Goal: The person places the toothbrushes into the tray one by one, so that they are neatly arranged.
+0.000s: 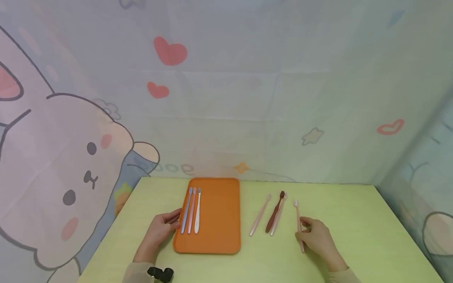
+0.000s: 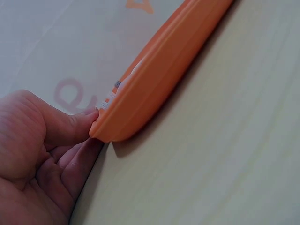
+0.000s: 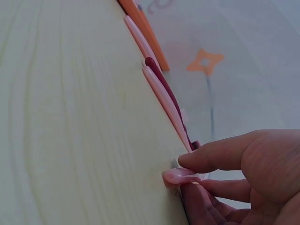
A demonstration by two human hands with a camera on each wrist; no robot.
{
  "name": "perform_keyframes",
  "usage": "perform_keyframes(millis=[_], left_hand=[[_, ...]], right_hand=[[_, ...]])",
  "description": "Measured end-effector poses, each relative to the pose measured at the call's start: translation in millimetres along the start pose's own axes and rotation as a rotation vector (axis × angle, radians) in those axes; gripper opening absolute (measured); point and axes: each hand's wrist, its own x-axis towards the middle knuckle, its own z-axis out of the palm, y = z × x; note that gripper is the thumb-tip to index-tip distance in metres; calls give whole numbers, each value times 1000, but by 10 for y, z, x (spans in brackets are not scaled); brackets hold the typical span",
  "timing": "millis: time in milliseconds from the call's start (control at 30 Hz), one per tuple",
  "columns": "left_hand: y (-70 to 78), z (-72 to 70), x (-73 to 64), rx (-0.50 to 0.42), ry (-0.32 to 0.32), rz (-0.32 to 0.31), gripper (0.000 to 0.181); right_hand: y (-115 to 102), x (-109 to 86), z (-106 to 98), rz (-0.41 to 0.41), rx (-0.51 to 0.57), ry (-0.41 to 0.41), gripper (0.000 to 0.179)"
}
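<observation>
My left hand (image 1: 159, 234) grips the left edge of an orange tray (image 1: 220, 216), its thumb over the rim in the left wrist view. In the tray, a lavender toothbrush (image 1: 185, 214), a pink toothbrush (image 1: 192, 214) and a white toothbrush (image 1: 197, 216) lie side by side along the left, heads toward the wall. Farther right, my right hand (image 1: 320, 239) pinches another pale pink toothbrush (image 1: 298, 214) between thumb and fingers, its head pointing away from me. The right wrist view shows the rounded handle end (image 3: 177, 176) of this brush by the fingertips.
Between the tray and my right hand, a pale pink toothbrush (image 1: 259, 217) lies on the light wood-grain table (image 1: 364, 224). Beside it a dark red toothbrush (image 1: 274, 216) lies against another pink toothbrush (image 1: 277, 220). A printed cloth wall (image 1: 226, 106) rises behind the table.
</observation>
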Motion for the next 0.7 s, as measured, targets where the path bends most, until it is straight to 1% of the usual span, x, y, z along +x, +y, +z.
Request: perform_keyframes(millis=[133,300,433,700], left_hand=[[10,-10,-2,11,-1,11,49],[20,8,-9,3,-4,27,49],[16,4,-14,-6,-8,22,49],[3,-10,-11,6,-3,27,49]], right_hand=[[-17,2,4,-1,-8,-1,63],[9,12,5,7,-30,0,63],[-1,9,-1,7,-25,2,63],[8,12,8,0,-24,-3,64]])
